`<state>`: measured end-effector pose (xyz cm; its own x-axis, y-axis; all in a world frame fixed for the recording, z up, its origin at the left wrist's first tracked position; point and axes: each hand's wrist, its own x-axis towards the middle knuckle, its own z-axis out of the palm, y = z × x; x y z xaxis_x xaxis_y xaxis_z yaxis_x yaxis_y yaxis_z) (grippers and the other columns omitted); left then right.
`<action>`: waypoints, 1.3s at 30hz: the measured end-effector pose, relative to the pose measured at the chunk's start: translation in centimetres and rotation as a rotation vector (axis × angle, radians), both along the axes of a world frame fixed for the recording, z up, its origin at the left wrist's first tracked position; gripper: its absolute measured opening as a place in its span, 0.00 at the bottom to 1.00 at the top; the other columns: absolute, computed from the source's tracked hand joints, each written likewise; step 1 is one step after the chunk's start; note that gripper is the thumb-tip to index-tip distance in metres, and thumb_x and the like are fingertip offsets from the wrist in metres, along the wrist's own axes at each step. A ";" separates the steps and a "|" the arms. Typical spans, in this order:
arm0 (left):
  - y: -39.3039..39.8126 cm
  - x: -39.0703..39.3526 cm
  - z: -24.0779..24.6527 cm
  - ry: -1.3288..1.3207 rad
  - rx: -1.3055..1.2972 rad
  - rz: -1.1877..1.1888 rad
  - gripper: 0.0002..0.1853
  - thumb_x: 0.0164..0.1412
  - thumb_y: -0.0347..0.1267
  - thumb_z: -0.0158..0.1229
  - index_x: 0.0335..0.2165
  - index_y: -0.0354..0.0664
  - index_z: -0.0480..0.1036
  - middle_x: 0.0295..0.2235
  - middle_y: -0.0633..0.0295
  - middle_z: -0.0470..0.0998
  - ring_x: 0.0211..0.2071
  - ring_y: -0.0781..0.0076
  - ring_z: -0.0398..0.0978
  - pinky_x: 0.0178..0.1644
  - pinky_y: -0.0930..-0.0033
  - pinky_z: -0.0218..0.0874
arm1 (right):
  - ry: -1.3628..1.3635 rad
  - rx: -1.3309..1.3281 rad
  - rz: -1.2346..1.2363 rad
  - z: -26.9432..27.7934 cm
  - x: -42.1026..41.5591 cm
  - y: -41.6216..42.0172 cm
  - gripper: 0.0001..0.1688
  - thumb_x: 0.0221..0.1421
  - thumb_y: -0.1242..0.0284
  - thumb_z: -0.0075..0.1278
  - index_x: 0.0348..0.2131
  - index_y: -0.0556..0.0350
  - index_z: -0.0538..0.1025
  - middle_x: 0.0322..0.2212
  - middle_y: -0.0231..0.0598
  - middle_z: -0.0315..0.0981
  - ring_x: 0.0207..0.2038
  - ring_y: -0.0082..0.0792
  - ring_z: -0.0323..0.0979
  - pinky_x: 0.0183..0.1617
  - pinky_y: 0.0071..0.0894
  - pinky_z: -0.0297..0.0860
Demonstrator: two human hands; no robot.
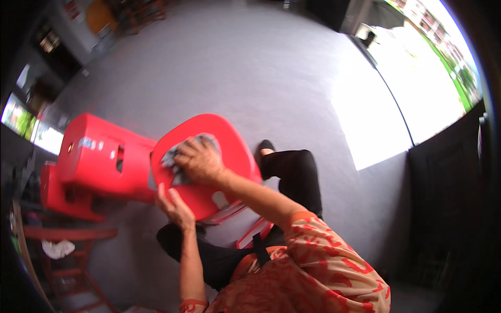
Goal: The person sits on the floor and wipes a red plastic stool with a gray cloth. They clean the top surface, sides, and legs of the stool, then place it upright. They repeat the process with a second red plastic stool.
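Observation:
A red plastic stool (235, 144) stands tilted before me, between my legs. My right hand (200, 160) presses a crumpled grey cloth (181, 177) against the stool's broad red surface, with the fingers spread over the cloth. At the stool's near left edge, my left hand (176, 207) steadies the rim, thumb raised and fingers partly hidden behind the edge. A slot shows in the red plastic close to my right forearm.
Stacked red plastic stools (101, 156) lie on their sides at the left. A wooden chair (74, 234) with a white cloth (58, 249) on it is at the lower left. A dark door (446, 187) stands at the right, beside a bright doorway.

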<state>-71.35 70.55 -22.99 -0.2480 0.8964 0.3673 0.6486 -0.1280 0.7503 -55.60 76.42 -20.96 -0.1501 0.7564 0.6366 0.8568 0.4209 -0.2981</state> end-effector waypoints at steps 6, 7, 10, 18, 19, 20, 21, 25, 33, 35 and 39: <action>2.6 -2.1 -0.9 -0.137 -0.053 -0.095 0.32 0.67 0.50 0.38 0.57 0.35 0.61 0.57 0.41 0.61 0.58 0.47 0.59 0.62 0.54 0.48 | -0.057 -0.003 0.221 -0.8 -1.7 -5.7 0.13 0.47 0.60 0.50 0.35 0.35 0.78 0.45 0.28 0.70 0.55 0.39 0.61 0.55 0.53 0.59; 2.4 -1.0 0.0 -0.067 -0.045 -0.118 0.32 0.67 0.49 0.40 0.57 0.35 0.61 0.57 0.42 0.61 0.58 0.48 0.58 0.62 0.52 0.47 | -0.062 -0.017 0.214 -1.1 -1.2 -6.7 0.13 0.48 0.60 0.50 0.35 0.34 0.78 0.46 0.28 0.69 0.56 0.39 0.61 0.55 0.53 0.58; 2.0 0.7 2.5 0.067 0.039 -0.238 0.26 0.67 0.43 0.43 0.56 0.36 0.63 0.57 0.45 0.62 0.60 0.50 0.56 0.63 0.50 0.45 | -0.076 -0.019 0.174 -1.0 1.3 -8.9 0.14 0.51 0.62 0.48 0.38 0.35 0.77 0.46 0.30 0.70 0.56 0.39 0.61 0.55 0.52 0.58; 1.4 5.7 1.2 0.117 -0.013 -0.529 0.26 0.64 0.38 0.50 0.55 0.36 0.61 0.56 0.45 0.61 0.59 0.48 0.56 0.63 0.50 0.45 | -0.046 -0.082 -0.034 0.1 8.2 -7.9 0.16 0.53 0.63 0.46 0.41 0.38 0.77 0.48 0.32 0.69 0.57 0.39 0.60 0.56 0.52 0.57; 1.2 6.1 1.0 0.233 -0.001 -0.523 0.27 0.63 0.39 0.51 0.55 0.37 0.61 0.56 0.46 0.62 0.59 0.48 0.55 0.63 0.48 0.44 | -0.025 -0.099 -0.052 -0.2 8.5 -7.1 0.16 0.53 0.63 0.46 0.42 0.38 0.77 0.49 0.33 0.69 0.57 0.39 0.60 0.55 0.53 0.57; 0.9 6.4 0.7 0.348 0.012 -0.515 0.28 0.62 0.41 0.52 0.55 0.37 0.61 0.57 0.47 0.62 0.60 0.48 0.55 0.63 0.47 0.44 | -0.004 -0.116 -0.068 -0.3 8.8 -6.3 0.16 0.53 0.63 0.45 0.42 0.39 0.77 0.49 0.33 0.69 0.58 0.39 0.60 0.55 0.53 0.57; 0.7 6.7 0.5 0.450 0.005 -0.506 0.29 0.61 0.42 0.53 0.56 0.38 0.61 0.57 0.49 0.62 0.60 0.48 0.54 0.63 0.47 0.43 | -0.020 -0.138 -0.096 -0.5 9.1 -5.6 0.16 0.53 0.64 0.47 0.43 0.39 0.75 0.52 0.35 0.67 0.59 0.42 0.59 0.54 0.53 0.60; 0.2 7.2 0.9 0.668 -0.037 -0.467 0.32 0.60 0.47 0.52 0.57 0.40 0.60 0.58 0.53 0.62 0.62 0.48 0.52 0.64 0.44 0.41 | 0.010 -0.175 -0.159 0.0 9.2 -2.5 0.17 0.52 0.67 0.48 0.44 0.41 0.74 0.52 0.38 0.65 0.59 0.45 0.58 0.47 0.52 0.66; -0.1 7.8 1.9 0.746 -0.158 -0.456 0.33 0.62 0.48 0.48 0.60 0.43 0.56 0.59 0.53 0.59 0.64 0.50 0.49 0.64 0.39 0.38 | 0.400 -0.422 -0.310 -0.1 9.4 3.0 0.21 0.52 0.72 0.46 0.48 0.45 0.69 0.49 0.45 0.66 0.45 0.52 0.70 0.43 0.49 0.70; 0.1 7.7 2.2 0.757 -0.162 -0.444 0.33 0.62 0.47 0.48 0.60 0.43 0.56 0.59 0.52 0.59 0.64 0.50 0.49 0.64 0.39 0.39 | 0.412 -0.428 -0.285 -0.2 9.2 2.9 0.20 0.52 0.72 0.46 0.47 0.44 0.69 0.48 0.46 0.66 0.45 0.53 0.70 0.43 0.50 0.70; 0.5 7.6 1.8 0.773 -0.135 -0.452 0.33 0.62 0.47 0.48 0.60 0.43 0.56 0.58 0.50 0.60 0.63 0.49 0.50 0.63 0.40 0.41 | 0.482 -0.402 -0.292 -0.7 9.2 0.5 0.21 0.53 0.71 0.47 0.49 0.44 0.66 0.46 0.47 0.66 0.44 0.54 0.70 0.44 0.51 0.68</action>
<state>-63.77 71.05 -21.20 0.4100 0.8960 0.1704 0.8871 -0.4352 0.1537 -46.38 76.95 -21.62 0.3248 0.9140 0.2430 0.6507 -0.0295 -0.7588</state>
